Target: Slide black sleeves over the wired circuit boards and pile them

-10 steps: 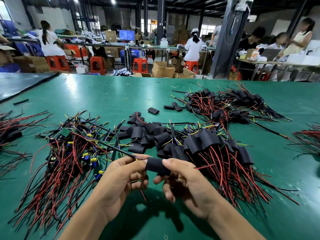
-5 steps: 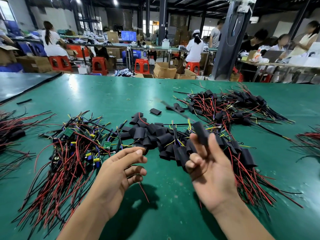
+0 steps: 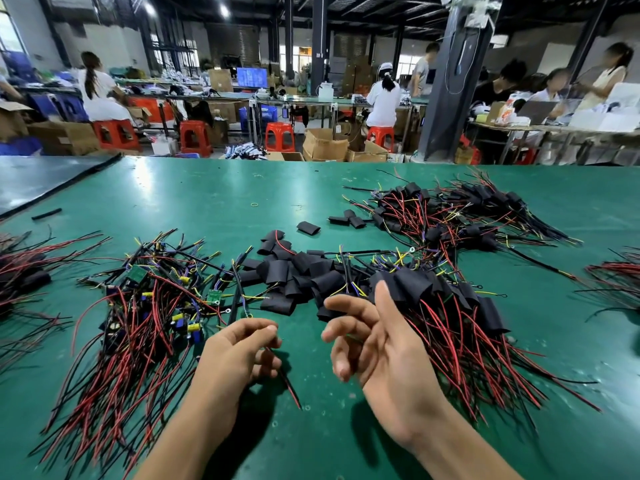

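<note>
Bright ceiling lamps [image 3: 224, 10] throw pale glare streaks on the green table [image 3: 214, 202] beyond the left hand [image 3: 239, 355], soft shadows pool under both wrists, the wide lens bows the edges, and people [image 3: 382, 95] far past the right hand [image 3: 381, 358] blur.
</note>
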`<state>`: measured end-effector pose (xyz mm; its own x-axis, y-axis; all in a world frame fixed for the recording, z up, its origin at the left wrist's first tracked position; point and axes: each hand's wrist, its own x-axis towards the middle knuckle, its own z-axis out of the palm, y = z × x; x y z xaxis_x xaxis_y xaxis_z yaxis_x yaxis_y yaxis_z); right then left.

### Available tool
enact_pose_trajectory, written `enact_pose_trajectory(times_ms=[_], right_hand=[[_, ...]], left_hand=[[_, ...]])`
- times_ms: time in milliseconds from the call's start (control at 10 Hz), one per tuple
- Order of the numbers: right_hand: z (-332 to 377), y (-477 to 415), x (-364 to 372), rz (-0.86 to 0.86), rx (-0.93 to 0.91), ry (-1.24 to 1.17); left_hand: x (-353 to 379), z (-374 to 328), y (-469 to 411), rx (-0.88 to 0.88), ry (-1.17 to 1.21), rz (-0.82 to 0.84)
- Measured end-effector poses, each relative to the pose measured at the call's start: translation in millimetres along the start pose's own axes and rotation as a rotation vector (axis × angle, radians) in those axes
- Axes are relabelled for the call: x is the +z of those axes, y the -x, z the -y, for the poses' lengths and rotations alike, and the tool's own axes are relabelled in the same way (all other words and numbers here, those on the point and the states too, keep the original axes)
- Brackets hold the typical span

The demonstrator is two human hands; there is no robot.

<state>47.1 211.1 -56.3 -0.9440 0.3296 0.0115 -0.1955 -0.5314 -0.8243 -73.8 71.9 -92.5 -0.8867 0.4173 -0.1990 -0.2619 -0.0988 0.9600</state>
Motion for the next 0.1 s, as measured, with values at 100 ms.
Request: enact_pose_trajectory(times_ms=[100], right_hand=[[24.2, 4.7, 7.4, -0.069, -0.22, 0.177]], left_hand=[[0.1, 1.3, -0.4, -0.004, -0.014, 0.006]])
